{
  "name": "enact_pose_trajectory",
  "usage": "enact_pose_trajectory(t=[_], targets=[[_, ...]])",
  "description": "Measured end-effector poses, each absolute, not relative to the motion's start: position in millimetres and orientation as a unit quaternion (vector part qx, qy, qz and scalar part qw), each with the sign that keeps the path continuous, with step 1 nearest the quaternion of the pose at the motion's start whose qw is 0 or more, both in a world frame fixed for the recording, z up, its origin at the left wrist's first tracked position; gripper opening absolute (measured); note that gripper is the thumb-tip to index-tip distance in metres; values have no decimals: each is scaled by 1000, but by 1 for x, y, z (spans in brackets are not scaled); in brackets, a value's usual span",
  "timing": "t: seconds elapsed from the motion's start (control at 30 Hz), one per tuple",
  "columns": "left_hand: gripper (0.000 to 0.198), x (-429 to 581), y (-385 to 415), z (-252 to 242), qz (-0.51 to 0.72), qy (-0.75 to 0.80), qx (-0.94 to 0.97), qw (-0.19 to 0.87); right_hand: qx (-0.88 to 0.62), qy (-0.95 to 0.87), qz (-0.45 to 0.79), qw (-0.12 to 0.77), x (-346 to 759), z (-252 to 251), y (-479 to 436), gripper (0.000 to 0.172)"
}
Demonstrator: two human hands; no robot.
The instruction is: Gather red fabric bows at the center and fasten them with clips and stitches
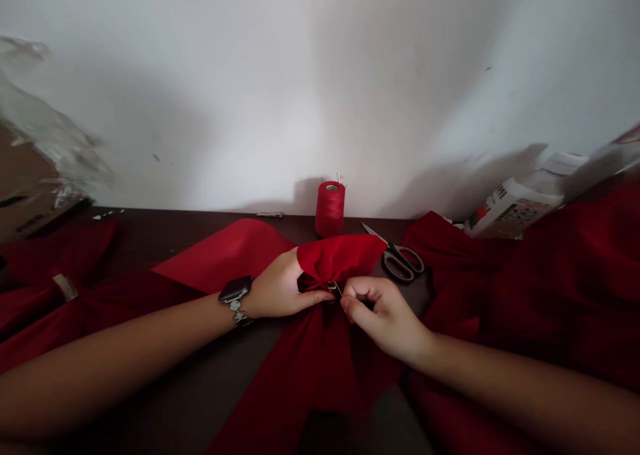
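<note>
A red fabric bow [345, 255], gathered at its middle, lies in front of me with long tails running toward me. My left hand [283, 285] is closed on the gathered part, its thumb pressed near the centre and its fingers hidden behind the cloth. At that centre sits a small shiny metal piece [332, 286], too small to make out fully. Between thumb and forefinger, my right hand [380, 315] pinches a thin silver needle [339, 290] whose far end meets the bow's centre. Just behind stands a spool of red thread [331, 210] with pins or needles in its top.
Black-handled scissors [400, 262] lie right of the bow. A white bottle [520, 202] leans at the back right beside heaped red fabric [565, 288]. Another red bow [65, 285] lies left, below a cardboard box [25, 188] with clear plastic. A pale wall [250, 95] closes off the dark table.
</note>
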State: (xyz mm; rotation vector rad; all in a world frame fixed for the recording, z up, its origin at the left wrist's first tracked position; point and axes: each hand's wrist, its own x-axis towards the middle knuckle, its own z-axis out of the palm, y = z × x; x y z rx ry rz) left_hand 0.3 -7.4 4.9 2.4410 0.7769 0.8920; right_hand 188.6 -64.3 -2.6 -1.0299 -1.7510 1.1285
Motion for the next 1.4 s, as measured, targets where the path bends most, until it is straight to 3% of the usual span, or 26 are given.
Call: enact_pose_trajectory(t=[0.23, 0.5, 0.7, 0.97, 1.4], targets=[[34, -1, -8, 3, 317, 263, 891, 194, -384, -683, 499, 371, 191, 0, -61, 25], [50, -1, -4, 5, 314, 269, 876, 247, -366, -677, 542, 339, 196, 1, -53, 22], [31, -1, -5, 6, 314, 247, 880, 258, -360, -685, 535, 339, 197, 2, -50, 22], [45, -3, -2, -1, 302, 238, 887, 256, -369, -674, 535, 352, 193, 2, -55, 22], [41, 1, -4, 5, 317, 262, 865, 287, -375, -661, 541, 361, 189, 0, -61, 25]])
